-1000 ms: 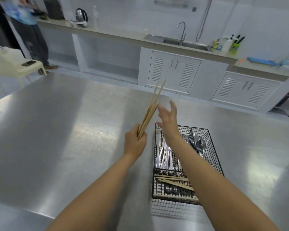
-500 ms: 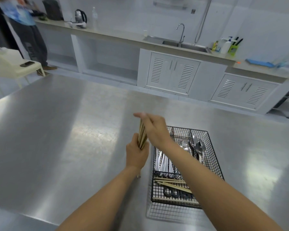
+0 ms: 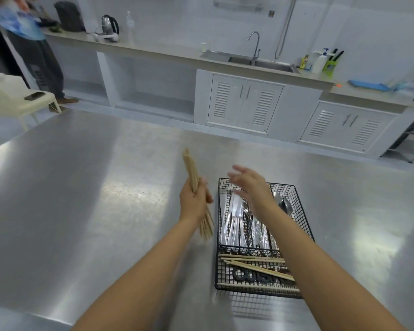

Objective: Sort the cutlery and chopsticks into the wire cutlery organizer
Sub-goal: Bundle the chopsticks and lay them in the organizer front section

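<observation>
— Left hand (image 3: 193,201)?
— Clenched around a chopstick bundle (image 3: 192,170), tips toward 11 o'clock, above the desk (image 3: 81,187).
— Right hand (image 3: 250,185)?
— Fingers spread, holding nothing, over the wire organizer (image 3: 301,211) at its 12 o'clock end.

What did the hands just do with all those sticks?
Half a second ago the right hand was cupped over the top of the chopstick bundle; it has since let go and swung right, open above the wire organizer. The left hand kept its grip on the bundle, which is now tilted left. The organizer, its cutlery and the chopsticks already in it stayed put.
</observation>
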`<state>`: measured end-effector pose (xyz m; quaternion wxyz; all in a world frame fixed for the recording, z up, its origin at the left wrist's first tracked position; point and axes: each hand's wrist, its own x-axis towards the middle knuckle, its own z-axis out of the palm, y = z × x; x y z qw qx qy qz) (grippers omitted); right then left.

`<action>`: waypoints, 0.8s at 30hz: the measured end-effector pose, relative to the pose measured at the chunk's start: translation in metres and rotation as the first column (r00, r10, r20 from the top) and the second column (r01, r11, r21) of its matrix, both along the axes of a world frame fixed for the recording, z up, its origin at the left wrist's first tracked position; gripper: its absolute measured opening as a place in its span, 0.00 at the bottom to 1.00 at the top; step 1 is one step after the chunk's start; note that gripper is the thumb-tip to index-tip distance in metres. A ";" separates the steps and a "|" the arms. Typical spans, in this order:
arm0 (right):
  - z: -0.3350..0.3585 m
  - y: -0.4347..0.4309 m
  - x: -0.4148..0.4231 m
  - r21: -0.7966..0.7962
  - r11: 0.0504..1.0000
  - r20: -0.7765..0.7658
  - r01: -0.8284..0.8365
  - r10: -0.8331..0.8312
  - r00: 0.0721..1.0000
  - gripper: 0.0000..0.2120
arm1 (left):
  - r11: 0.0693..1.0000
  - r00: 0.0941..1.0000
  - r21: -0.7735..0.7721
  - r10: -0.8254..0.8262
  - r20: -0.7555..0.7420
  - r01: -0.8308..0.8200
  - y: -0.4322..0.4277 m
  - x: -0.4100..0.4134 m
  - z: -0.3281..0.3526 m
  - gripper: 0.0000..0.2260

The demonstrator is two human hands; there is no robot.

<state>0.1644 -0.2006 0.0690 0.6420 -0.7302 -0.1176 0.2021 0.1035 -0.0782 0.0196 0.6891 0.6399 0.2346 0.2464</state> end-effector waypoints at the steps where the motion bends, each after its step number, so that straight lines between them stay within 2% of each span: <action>1: -0.012 -0.007 -0.002 -0.148 0.981 -0.044 -0.122 0.117 0.992 0.26 | 0.992 0.999 -0.123 -0.038 0.011 0.039 0.005 0.004 0.005 0.09; 3: -0.036 -0.017 -0.015 -0.393 0.845 -0.100 -0.361 0.351 0.931 0.40 | 0.943 0.987 -0.290 -0.153 0.057 0.163 0.014 0.009 0.013 0.11; 5: -0.050 -0.014 -0.033 -0.461 0.769 -0.087 -0.444 0.458 0.885 0.48 | 0.869 0.949 -0.382 -0.288 0.124 0.314 0.018 0.011 0.020 0.12; 6: -0.055 -0.008 -0.040 -0.468 0.778 -0.045 -0.419 0.452 0.891 0.47 | 0.833 0.927 -0.408 -0.343 0.152 0.375 0.017 0.010 0.022 0.11; 8: -0.060 0.006 -0.046 -0.443 0.845 0.048 -0.300 0.356 0.933 0.37 | 0.782 0.885 -0.414 -0.423 0.195 0.465 0.013 0.009 0.028 0.11; 11: -0.058 0.014 -0.044 -0.222 0.952 -0.021 -0.209 0.210 0.977 0.10 | 0.746 0.843 -0.392 -0.488 0.229 0.538 0.011 0.009 0.034 0.11; 12: -0.053 0.010 -0.043 -0.201 0.954 -0.031 -0.221 0.220 0.975 0.10 | 0.733 0.824 -0.377 -0.519 0.230 0.567 0.012 0.009 0.035 0.10; 15: -0.037 -0.014 -0.036 -0.333 0.905 0.041 -0.262 0.292 0.956 0.15 | 0.642 0.735 -0.367 -0.638 0.230 0.673 0.016 0.005 0.037 0.09; 17: -0.032 -0.044 -0.024 -0.452 0.838 0.083 -0.305 0.380 0.921 0.16 | 0.569 0.685 -0.403 -0.683 0.253 0.716 0.016 0.001 0.034 0.14; 19: -0.032 -0.081 -0.013 -0.608 0.731 0.094 -0.310 0.454 0.886 0.13 | 0.533 0.695 -0.470 -0.651 0.304 0.704 0.019 -0.002 0.030 0.20; 21: -0.037 -0.118 -0.007 -0.739 0.598 0.034 -0.311 0.494 0.869 0.12 | 0.553 0.744 -0.521 -0.601 0.291 0.651 0.014 -0.006 0.026 0.18; 23: -0.040 -0.144 -0.007 -0.820 0.494 -0.004 -0.289 0.500 0.866 0.13 | 0.625 0.796 -0.534 -0.582 0.168 0.569 -0.005 -0.009 0.018 0.14; 24: -0.042 -0.152 -0.009 -0.838 0.471 -0.009 -0.276 0.494 0.870 0.14 | 0.669 0.811 -0.516 -0.577 0.093 0.535 -0.018 -0.011 0.010 0.15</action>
